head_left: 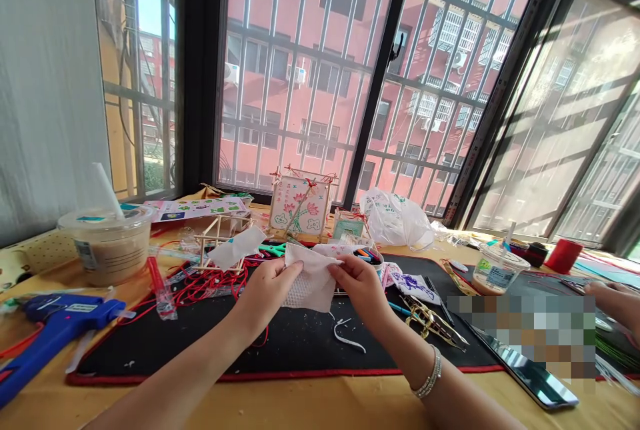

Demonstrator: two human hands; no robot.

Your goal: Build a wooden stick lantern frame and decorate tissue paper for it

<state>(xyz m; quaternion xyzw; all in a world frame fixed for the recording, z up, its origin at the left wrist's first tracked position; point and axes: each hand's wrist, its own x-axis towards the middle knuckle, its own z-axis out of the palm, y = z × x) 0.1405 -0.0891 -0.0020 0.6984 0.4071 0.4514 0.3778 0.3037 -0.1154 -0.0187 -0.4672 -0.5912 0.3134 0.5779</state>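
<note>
A thin white sheet with an embossed pattern, like a tissue (pixel 311 290), is stretched between my two hands above the black mat (pixel 200 343). My left hand (pixel 267 289) pinches its left side, thumb on top. At the upper right corner, the thumb and fingers of my right hand (pixel 361 285) are closed on it. Beneath lies a curled white strip (pixel 350 345) with small scraps. Behind my left hand are tangled red cords (pixel 220 291) and a small stick frame (pixel 203 253) with a white piece on it. Green-handled scissors (pixel 273 250) lie just beyond the sheet.
A blue glue gun (pixel 65 313) and a lidded cup (pixel 113 250) stand left. Behind is a painted lotus lantern (pixel 300 207) beside a plastic bag (pixel 397 217). Rightward lie gold scissors (pixel 430 320), a phone (pixel 537 380), another cup (pixel 497 273) and another person's hand (pixel 615 303).
</note>
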